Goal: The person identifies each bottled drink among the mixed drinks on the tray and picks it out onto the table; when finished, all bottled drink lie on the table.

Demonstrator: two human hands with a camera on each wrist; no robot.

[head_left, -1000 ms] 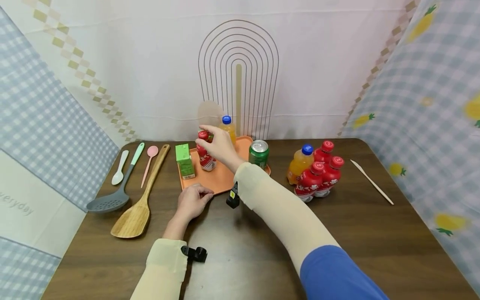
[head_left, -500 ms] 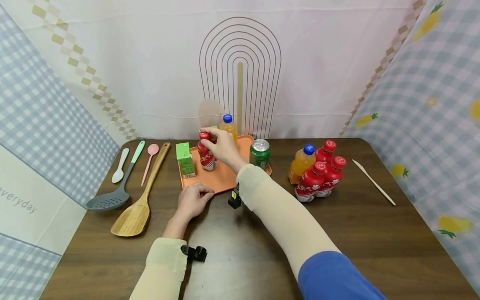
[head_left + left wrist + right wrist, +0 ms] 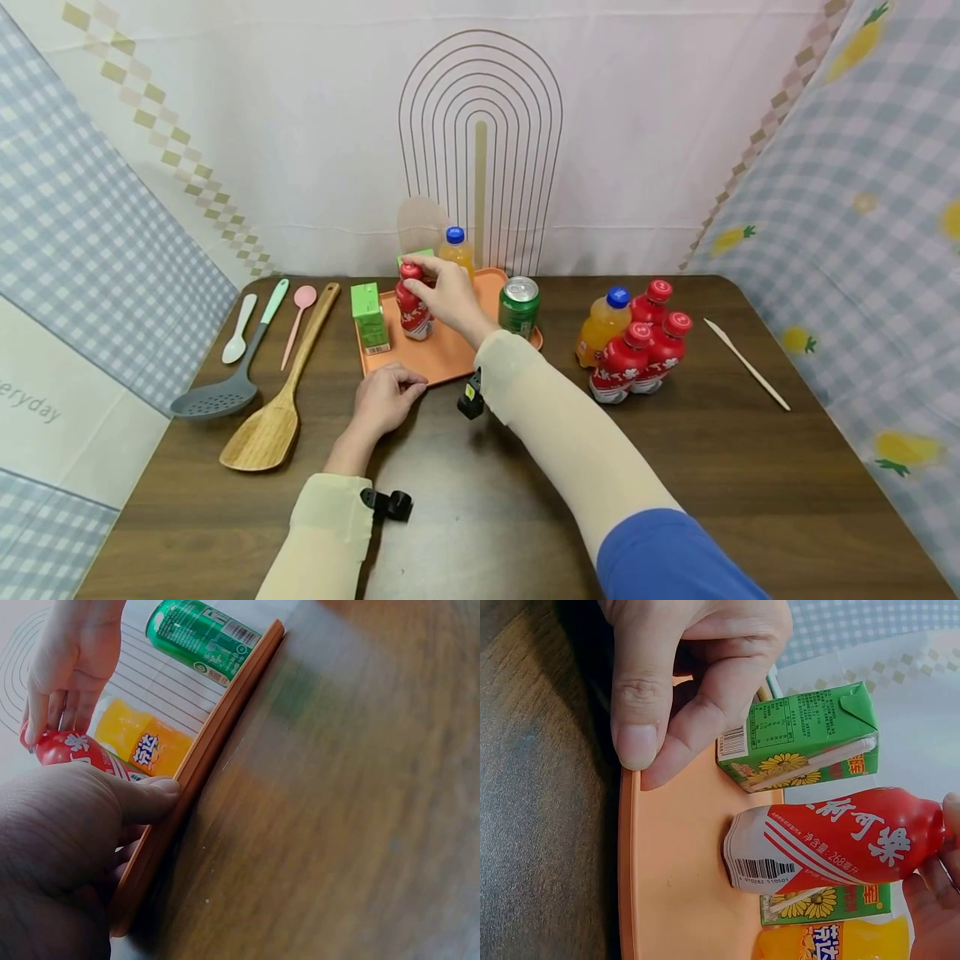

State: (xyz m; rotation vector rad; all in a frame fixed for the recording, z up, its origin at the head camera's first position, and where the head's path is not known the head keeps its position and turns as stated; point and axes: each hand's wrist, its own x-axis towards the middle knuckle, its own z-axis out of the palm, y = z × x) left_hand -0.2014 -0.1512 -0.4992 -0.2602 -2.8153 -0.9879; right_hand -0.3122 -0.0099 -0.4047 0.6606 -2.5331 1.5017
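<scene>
My right hand (image 3: 447, 296) holds a small red drink bottle (image 3: 414, 317) by its cap and neck, with thumb and fingers around the top. The bottle is upright over the orange tray (image 3: 442, 358); its base appears to be on it. My left hand (image 3: 382, 404) pinches the tray's front rim, its thumb on top in the right wrist view. Left of the bottle stands a green drink carton (image 3: 802, 739). A second green carton (image 3: 422, 252) and an orange soda bottle (image 3: 146, 739) are partly hidden behind the right hand. A green can (image 3: 519, 308) stands at the tray's right.
Several red bottles (image 3: 618, 362) and another orange soda bottle (image 3: 602, 329) cluster on the right, beside a pale knife (image 3: 746, 364). At left lie a wooden turner (image 3: 262, 435), a grey skimmer (image 3: 217, 398), a white spoon (image 3: 236, 346) and a pink spoon (image 3: 303, 298).
The right hand's thumb and fingers, spread apart at the red bottle's top one second ago, have drawn in around its cap. The left hand stays on the tray rim.
</scene>
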